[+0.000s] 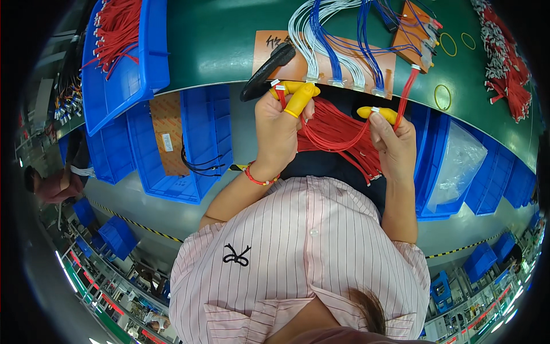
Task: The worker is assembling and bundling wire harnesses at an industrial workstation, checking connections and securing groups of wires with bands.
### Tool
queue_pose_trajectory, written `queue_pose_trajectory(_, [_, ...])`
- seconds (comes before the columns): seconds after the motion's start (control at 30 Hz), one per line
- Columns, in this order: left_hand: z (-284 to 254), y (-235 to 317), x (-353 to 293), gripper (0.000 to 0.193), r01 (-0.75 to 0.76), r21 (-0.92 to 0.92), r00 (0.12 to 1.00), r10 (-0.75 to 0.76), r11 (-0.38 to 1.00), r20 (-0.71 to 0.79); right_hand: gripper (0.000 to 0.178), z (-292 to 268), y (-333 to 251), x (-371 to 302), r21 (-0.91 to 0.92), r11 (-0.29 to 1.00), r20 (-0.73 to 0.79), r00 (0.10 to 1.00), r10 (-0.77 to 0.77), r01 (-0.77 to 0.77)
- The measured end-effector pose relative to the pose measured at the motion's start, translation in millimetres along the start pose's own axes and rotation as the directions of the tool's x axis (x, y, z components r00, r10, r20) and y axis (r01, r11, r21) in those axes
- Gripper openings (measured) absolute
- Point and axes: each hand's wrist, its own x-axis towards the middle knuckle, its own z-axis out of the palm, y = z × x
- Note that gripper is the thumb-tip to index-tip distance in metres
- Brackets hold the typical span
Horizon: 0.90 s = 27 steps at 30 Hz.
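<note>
My left hand [286, 117], with yellow finger cots on thumb and index finger, pinches a red wire harness. A white connector of it shows by the index fingertip. My right hand [392, 135], also with a yellow finger cot, pinches a small white connector [375, 110] between thumb and index finger. Between the hands the red wires [338, 146] sag in a loop over a thick red bundle on my lap. Just beyond my fingers, an orange board [263, 49] at the table edge carries several connectors with white and blue wires. A black handle-like piece [268, 71] lies across its left end.
Red harnesses fill a blue bin [153, 57] on the green table [212, 34] at left. An orange block fixture [409, 34], yellow rubber rings [442, 97] and a red bundle [504, 63] lie right. Blue crates [195, 178] stand below the table. Another person [57, 183] is far left.
</note>
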Motion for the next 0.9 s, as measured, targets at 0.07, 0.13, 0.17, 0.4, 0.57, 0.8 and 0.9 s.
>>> queue_pose_trajectory(0.07, [3.9, -5.9, -0.9, 0.016, -0.035, -0.055, 0.999, 0.034, 0.998, -0.017, 0.023, 2.1, -1.6, 1.4, -0.043, 0.998, -0.042, 0.998, -0.039, 0.037])
queue_pose_trajectory(0.13, [6.7, -6.7, -2.8, 0.017, -0.001, -0.106, 1.000, -0.002, 0.994, -0.026, 0.023, 4.2, -3.6, 2.3, -0.059, 0.997, -0.076, 0.995, -0.059, 0.055])
queue_pose_trajectory(0.17, [7.8, -1.3, -4.8, 0.018, 0.049, -0.127, 0.998, -0.052, 0.991, -0.022, 0.023, 5.1, -5.1, 2.9, -0.050, 0.997, -0.090, 0.994, -0.062, 0.058])
queue_pose_trajectory(0.4, [-14.5, 12.1, 0.9, 0.035, 0.283, -0.180, 0.939, -0.235, 0.942, 0.251, 0.024, 5.4, -8.7, 8.0, -0.058, 0.997, -0.130, 0.990, -0.051, 0.044])
queue_pose_trajectory(0.57, [-14.1, 20.9, -6.4, 0.038, 0.376, -0.191, 0.910, -0.322, 0.907, 0.262, 0.023, 6.1, -10.0, 9.5, 0.051, 0.998, -0.110, 0.994, -0.017, 0.023])
queue_pose_trajectory(0.8, [-16.1, 14.2, -8.8, 0.042, 0.320, -0.108, 0.925, -0.286, 0.941, 0.252, 0.019, 19.6, -2.1, 7.1, 0.329, 0.943, -0.153, 0.988, 0.009, 0.043])
queue_pose_trajectory(0.9, [-10.0, 13.4, -3.7, 0.039, 0.279, -0.059, 0.942, -0.261, 0.959, 0.210, 0.019, 15.8, -4.5, 8.7, 0.318, 0.948, -0.090, 0.995, 0.043, -0.012])
